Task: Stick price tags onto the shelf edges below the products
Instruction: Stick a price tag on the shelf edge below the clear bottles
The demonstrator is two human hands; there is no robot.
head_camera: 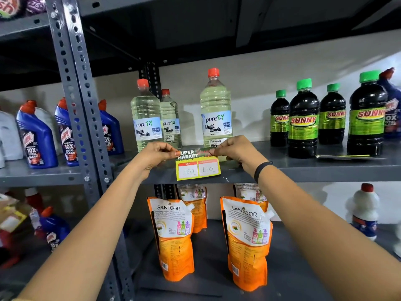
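Yellow tag (198, 165): centre frame, on shelf edge (303, 173) below bleach bottle (216, 109)
Left hand (159, 152): pinches top-left corner
Right hand (233, 148): pinches top-right corner
Advice: keep level, press flat

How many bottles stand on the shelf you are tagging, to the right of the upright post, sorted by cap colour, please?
Red-capped Liquid Bleach bottles: 3
Green-capped Sunny bottles: 4
Total: 7
A blue Harpic bottle shows partly behind the rightmost Sunny bottle; it is not counted, as its cap is half hidden.
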